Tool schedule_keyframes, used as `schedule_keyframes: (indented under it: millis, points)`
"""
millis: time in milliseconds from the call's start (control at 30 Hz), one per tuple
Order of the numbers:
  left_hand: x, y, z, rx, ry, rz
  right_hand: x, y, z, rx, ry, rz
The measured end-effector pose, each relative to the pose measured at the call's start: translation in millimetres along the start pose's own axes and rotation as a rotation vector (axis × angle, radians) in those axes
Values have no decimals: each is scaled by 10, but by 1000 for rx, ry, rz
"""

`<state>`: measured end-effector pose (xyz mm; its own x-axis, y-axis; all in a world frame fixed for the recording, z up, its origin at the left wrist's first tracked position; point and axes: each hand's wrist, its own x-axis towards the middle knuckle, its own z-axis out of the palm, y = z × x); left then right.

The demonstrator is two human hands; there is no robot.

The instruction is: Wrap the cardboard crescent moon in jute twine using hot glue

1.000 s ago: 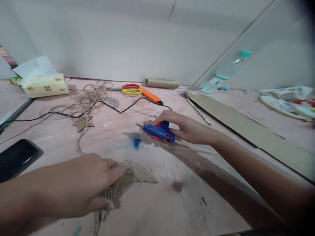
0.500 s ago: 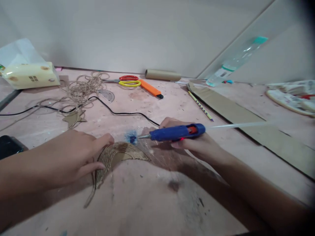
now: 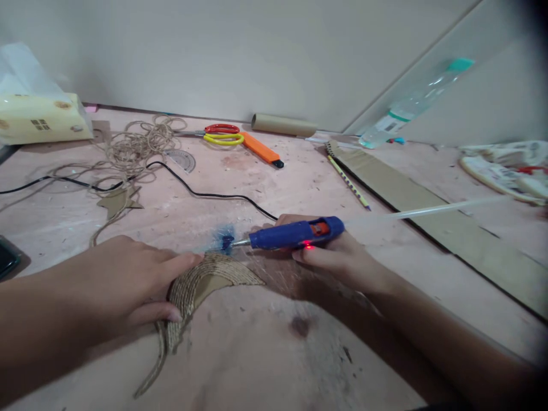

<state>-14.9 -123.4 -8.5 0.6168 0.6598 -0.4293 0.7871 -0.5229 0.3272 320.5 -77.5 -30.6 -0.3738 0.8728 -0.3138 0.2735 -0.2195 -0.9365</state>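
Note:
My right hand (image 3: 338, 257) grips a blue hot glue gun (image 3: 295, 234) with a clear glue stick (image 3: 428, 210) poking out behind it. The gun lies level and its metal tip points left, just above a crescent-shaped cardboard piece wrapped in jute twine (image 3: 205, 279). My left hand (image 3: 128, 279) presses down on the left part of that crescent, fingers curled over its edge. A loose tail of twine (image 3: 154, 365) trails from the crescent toward me. A blue stain (image 3: 225, 238) marks the table under the gun's tip.
The gun's black cord (image 3: 171, 182) runs left across the table. A tangle of jute twine (image 3: 141, 145), a cardboard star (image 3: 117, 201), scissors (image 3: 220, 134), an orange cutter (image 3: 261, 151), a cardboard tube (image 3: 282, 124), a pencil (image 3: 349, 185), a cardboard strip (image 3: 428, 220), a bottle (image 3: 411, 105), a tissue box (image 3: 40, 117).
My right hand lifted the glue gun off the table and brought its tip to the twine crescent. The view shifted, and my left hand stayed on the crescent.

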Motion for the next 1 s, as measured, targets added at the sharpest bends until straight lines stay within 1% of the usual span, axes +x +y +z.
schedule_keyframes:
  millis: [67, 167, 233, 333, 400, 467, 567, 700, 800, 933, 1000]
  points:
    - [14, 24, -19, 17, -38, -29, 13, -22, -4, -102, 59, -42]
    - [37, 22, -24, 42, -81, -44, 52, -57, -50, -338, 152, -142]
    - [45, -3, 0, 56, -62, -36, 86, -77, -91, -479, 202, -194]
    - [42, -52, 55, 48, -17, -28, 135, -94, -131, -581, 246, -195]
    - [37, -74, 78, 36, 1, -28, 159, -96, -138, -608, 258, -179]
    - [39, -76, 77, 29, -13, -36, 176, -93, -135, -635, 268, -170]
    - [50, -44, 36, 24, -69, -60, 189, -98, -132, -669, 272, -167]
    - [38, 7, -26, -2, -77, -60, 184, -140, -144, -718, 269, -164]
    - [16, 5, -33, -14, -72, -52, 161, -194, -143, -840, 282, -207]
    - [22, -33, 1, -17, -30, -38, 116, -280, -88, -988, 295, -279]
    - [29, -36, 10, 0, -52, -47, 97, -326, -54, -1050, 315, -294]
